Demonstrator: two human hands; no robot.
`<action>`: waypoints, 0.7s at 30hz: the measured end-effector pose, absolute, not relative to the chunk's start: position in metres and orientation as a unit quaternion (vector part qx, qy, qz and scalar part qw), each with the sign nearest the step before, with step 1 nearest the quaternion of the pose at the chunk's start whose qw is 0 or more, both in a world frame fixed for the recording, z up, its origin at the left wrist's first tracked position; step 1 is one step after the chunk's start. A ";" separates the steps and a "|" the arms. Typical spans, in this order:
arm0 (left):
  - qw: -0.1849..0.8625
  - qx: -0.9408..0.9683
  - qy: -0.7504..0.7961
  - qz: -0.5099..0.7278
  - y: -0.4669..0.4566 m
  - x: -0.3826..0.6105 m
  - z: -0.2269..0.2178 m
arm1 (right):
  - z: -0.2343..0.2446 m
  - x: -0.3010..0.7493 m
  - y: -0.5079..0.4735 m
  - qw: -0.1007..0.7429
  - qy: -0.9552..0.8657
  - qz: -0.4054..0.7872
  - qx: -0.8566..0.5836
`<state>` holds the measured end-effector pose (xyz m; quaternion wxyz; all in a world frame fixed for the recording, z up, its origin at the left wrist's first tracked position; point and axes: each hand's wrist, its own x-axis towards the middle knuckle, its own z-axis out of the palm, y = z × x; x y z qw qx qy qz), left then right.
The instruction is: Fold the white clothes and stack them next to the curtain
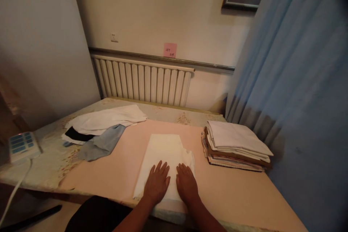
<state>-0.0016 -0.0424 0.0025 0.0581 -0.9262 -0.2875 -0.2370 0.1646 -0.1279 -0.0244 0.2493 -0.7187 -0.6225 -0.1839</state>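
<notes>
A folded white cloth (163, 150) lies lengthwise on the pink pad (122, 166) near the table's front edge. My left hand (157, 183) rests flat on the cloth's near end, fingers spread and pointing away from me. My right hand (187, 183) lies flat beside it, palm down on the same cloth, fingers stretched out. Neither hand grips anything.
A stack of folded cloths (235, 145) sits at the right of the table. A loose heap of white, grey-blue and black garments (100, 127) lies at the left. A white device with blue buttons (23, 145) and cord sits at the far left. Radiator (143, 81) behind; blue curtain (299, 79) at right.
</notes>
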 end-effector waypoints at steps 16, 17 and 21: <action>0.054 -0.926 -0.287 -0.237 -0.041 -0.001 0.001 | -0.023 0.165 -0.128 0.241 -0.625 -0.183 -0.720; 0.053 -0.926 -0.288 -0.239 -0.041 -0.001 0.000 | -0.023 0.165 -0.128 0.242 -0.625 -0.182 -0.719; 0.051 -0.926 -0.287 -0.241 -0.042 0.000 0.001 | -0.023 0.166 -0.129 0.245 -0.629 -0.185 -0.714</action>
